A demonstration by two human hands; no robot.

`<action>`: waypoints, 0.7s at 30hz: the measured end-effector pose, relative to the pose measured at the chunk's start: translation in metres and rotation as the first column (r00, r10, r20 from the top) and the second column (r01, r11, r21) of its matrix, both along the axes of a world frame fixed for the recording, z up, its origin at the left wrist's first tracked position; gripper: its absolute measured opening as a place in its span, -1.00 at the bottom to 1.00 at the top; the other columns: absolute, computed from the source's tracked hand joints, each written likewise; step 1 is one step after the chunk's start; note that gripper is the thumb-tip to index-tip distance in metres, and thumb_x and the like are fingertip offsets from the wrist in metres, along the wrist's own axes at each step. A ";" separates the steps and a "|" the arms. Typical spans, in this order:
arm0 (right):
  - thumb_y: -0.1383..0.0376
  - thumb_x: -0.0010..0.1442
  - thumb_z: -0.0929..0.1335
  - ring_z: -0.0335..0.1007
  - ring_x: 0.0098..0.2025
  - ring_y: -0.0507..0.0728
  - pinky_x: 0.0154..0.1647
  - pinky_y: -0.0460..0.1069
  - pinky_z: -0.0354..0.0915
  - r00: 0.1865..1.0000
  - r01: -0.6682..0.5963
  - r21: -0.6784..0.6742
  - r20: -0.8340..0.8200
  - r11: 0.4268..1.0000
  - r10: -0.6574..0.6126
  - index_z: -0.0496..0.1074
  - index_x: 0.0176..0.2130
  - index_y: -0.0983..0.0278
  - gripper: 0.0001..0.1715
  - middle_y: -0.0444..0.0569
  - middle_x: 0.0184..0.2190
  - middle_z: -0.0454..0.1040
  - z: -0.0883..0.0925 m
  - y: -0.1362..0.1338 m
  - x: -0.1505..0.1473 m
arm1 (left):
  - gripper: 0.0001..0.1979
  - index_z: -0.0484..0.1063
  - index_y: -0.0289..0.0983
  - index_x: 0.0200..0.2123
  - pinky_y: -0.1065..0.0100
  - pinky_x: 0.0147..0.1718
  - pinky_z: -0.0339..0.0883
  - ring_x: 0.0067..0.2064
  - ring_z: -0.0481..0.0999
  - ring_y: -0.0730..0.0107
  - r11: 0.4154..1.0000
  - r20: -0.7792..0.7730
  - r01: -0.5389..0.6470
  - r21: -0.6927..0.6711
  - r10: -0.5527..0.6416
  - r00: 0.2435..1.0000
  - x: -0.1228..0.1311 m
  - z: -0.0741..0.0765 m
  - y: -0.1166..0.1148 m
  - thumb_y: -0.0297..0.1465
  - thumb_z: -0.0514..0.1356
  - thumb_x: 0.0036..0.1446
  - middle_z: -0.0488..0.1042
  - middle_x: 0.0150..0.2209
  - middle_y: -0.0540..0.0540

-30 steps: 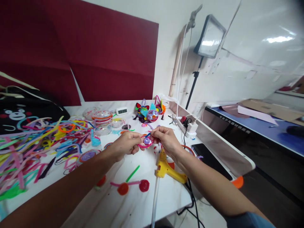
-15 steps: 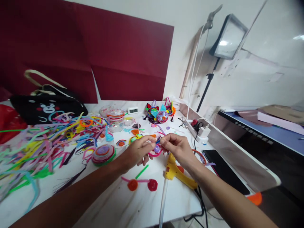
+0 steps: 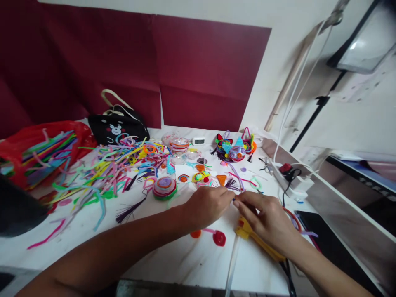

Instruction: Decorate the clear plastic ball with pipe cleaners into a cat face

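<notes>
My left hand [image 3: 208, 206] and my right hand [image 3: 266, 220] meet over the white table [image 3: 173, 264], fingers pinched together. Between their fingertips shows a small blue pipe-cleaner tip [image 3: 234, 199]; the rest of the craft piece they hold is hidden by the fingers. Under my right hand lies a yellow glue gun [image 3: 246, 231]. Just below my left hand lie red and orange coiled discs [image 3: 219, 238] joined by a pink stem. A round coiled disc of pink, purple and green [image 3: 165, 187] sits to the left of my left hand.
A big heap of coloured pipe cleaners [image 3: 102, 173] covers the left of the table, beside a red bag [image 3: 18, 144] and a black bear tote [image 3: 117, 128]. Finished colourful crafts [image 3: 235, 148], a small clock [image 3: 198, 141], a power strip [image 3: 289, 173] and a dark phone [image 3: 321, 239] lie behind and right.
The view has swung left and down, showing more of the pipe-cleaner heap and the red bag. Both hands stay pinched together and have come lower, close to the table above the glue gun.
</notes>
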State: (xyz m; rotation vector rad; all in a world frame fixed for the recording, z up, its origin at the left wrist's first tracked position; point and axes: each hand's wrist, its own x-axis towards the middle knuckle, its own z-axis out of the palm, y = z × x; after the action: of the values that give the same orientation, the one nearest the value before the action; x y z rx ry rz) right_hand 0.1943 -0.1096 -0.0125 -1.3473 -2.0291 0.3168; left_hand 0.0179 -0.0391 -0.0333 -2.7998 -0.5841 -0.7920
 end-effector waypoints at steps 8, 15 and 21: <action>0.06 0.25 0.29 0.16 -0.60 0.05 -0.61 -0.06 0.07 0.955 -0.001 -0.265 -0.287 0.964 -0.077 0.43 -0.48 0.24 -0.60 -0.09 -0.63 0.36 -0.006 -0.009 0.003 | -0.76 0.43 -0.32 -0.26 0.34 -0.55 0.17 -0.47 0.38 0.42 0.987 -0.003 0.075 0.142 -0.075 0.997 -0.007 0.009 -0.002 -0.49 -0.03 0.31 0.39 -0.49 -0.02; -0.08 0.13 0.36 0.12 -0.63 0.03 -0.65 -0.08 0.06 0.886 -0.039 -0.398 -0.438 0.917 -0.153 0.50 -0.47 0.25 -0.53 -0.08 -0.64 0.35 -0.009 -0.006 -0.003 | -0.75 0.48 -0.30 -0.14 0.37 -0.48 0.25 -0.41 0.48 0.38 0.995 0.006 0.075 0.061 -0.075 0.997 -0.012 0.010 -0.005 -0.42 0.01 0.31 0.50 -0.44 -0.05; -0.10 0.07 0.40 0.23 -0.60 0.06 -0.62 -0.08 0.19 0.848 0.083 -0.349 -0.466 0.934 -0.250 0.54 -0.43 0.24 -0.54 -0.06 -0.62 0.38 -0.012 -0.002 0.006 | -0.63 0.45 -0.26 0.05 0.45 -0.27 0.37 -0.29 0.57 0.42 0.879 0.127 -0.235 -0.415 0.312 0.942 -0.090 0.039 0.046 -0.31 -0.03 0.33 0.61 -0.23 -0.06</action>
State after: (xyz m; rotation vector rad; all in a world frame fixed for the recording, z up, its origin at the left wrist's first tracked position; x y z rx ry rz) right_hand 0.2000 -0.1112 -0.0249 -1.4347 -1.4470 0.8522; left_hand -0.0725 0.0073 0.0053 -2.8967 -1.2779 -0.9796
